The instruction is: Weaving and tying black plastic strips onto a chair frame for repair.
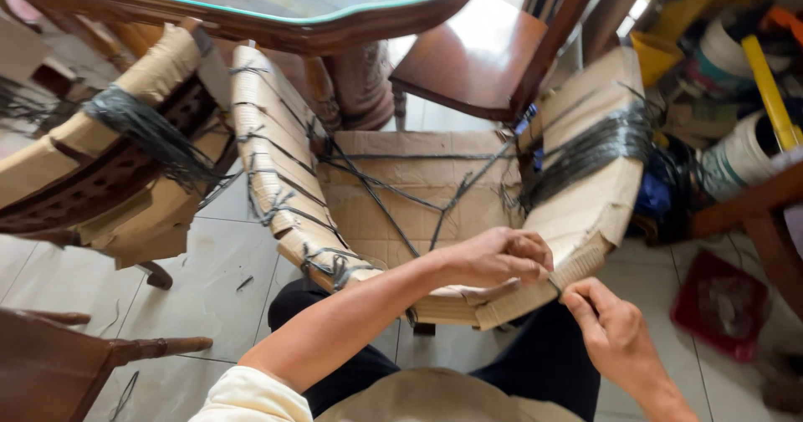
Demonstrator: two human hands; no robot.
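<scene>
Wrapping a chair almost entirely, brown cardboard [435, 189] covers its seat and both curved arms, bound down by dark cord [400, 208] that crosses the seat in a loose web and bunches thickly round the arm on the right. This cardboard-wrapped chair [595, 189] stands on the pale tiled floor [213, 265], directly in front of the person's knees. At its front edge the left hand [495, 259] is closed in a fist over the cardboard rim, knuckles up, gripping it. Just beside it the right hand [612, 328] has thumb and fingertips pinched together at the torn corner of the cardboard, on something dark and thin; whether that is cord or a small tool cannot be told.

To the left stands a second chair [125, 150] packed in cardboard and bound with the same cord, its dark carved wood showing through. Behind both is a glass-topped wooden desk [276, 8] on a heavy turned pedestal, with a bare polished wooden chair [477, 58] next to it. At the right edge lie white buckets [740, 158], a yellow bar [769, 87] and a red bag [721, 305] on the floor.
</scene>
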